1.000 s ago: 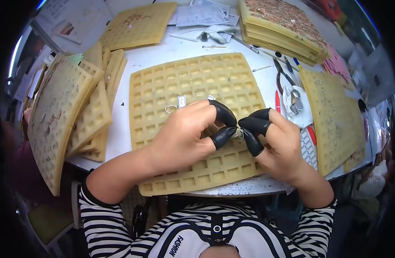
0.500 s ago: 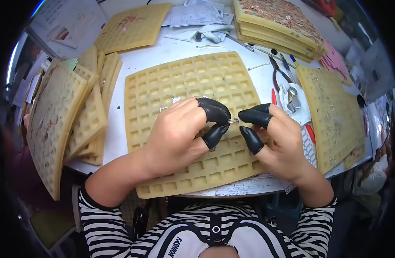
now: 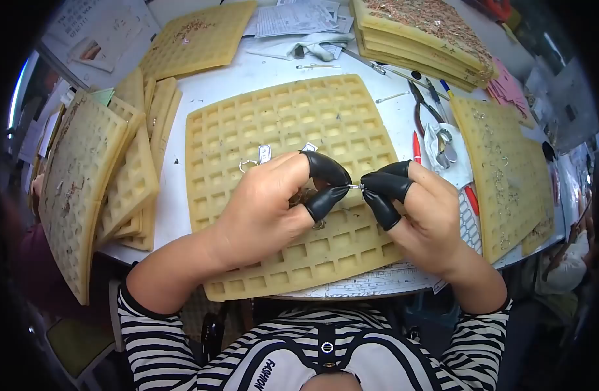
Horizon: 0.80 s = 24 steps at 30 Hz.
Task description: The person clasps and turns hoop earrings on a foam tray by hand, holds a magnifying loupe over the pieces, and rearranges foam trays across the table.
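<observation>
Left hand (image 3: 267, 208) and right hand (image 3: 423, 212), fingertips in black rubber cots, pinch one tiny silver metal part (image 3: 355, 187) between them, over the yellow rubber grid tray (image 3: 280, 124) at 12 o'clock on the white surface (image 3: 247, 78).

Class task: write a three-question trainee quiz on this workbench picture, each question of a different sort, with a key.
1. True or false: both hands wear black fingertip covers.
2. What do the left hand and right hand pinch between them? A) a small metal piece B) a red pen C) a sheet of paper
3. Fill in: the hands work above a yellow grid ____.

Key
1. True
2. A
3. tray
</observation>
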Available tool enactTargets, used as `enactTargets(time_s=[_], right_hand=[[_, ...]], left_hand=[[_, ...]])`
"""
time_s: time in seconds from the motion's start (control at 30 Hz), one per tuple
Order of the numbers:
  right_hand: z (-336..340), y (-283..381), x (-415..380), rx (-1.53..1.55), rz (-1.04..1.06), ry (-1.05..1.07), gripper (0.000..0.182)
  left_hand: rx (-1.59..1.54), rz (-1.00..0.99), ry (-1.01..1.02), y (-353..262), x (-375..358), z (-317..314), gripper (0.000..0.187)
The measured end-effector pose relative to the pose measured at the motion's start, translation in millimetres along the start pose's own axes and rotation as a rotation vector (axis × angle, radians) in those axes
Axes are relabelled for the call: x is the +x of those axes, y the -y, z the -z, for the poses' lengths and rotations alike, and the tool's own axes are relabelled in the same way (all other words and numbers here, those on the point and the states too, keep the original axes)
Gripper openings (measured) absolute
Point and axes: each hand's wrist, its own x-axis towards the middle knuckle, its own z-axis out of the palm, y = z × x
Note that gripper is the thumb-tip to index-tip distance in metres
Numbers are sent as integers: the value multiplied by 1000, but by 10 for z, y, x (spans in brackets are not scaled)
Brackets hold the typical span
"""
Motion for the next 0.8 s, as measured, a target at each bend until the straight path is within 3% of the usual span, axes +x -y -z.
enactTargets(time_s=[0.13, 0.2, 0.8], right_hand=[[-24, -12, -4, -9, 4, -1, 22], [-77, -25, 9, -32, 41, -116, 15], [-53, -24, 11, -55, 71, -99, 20]], left_hand=[[2, 6, 9, -1, -1, 3, 18], [-1, 4, 10, 7, -1, 2, 18], [2, -7, -1, 10, -3, -8, 17]])
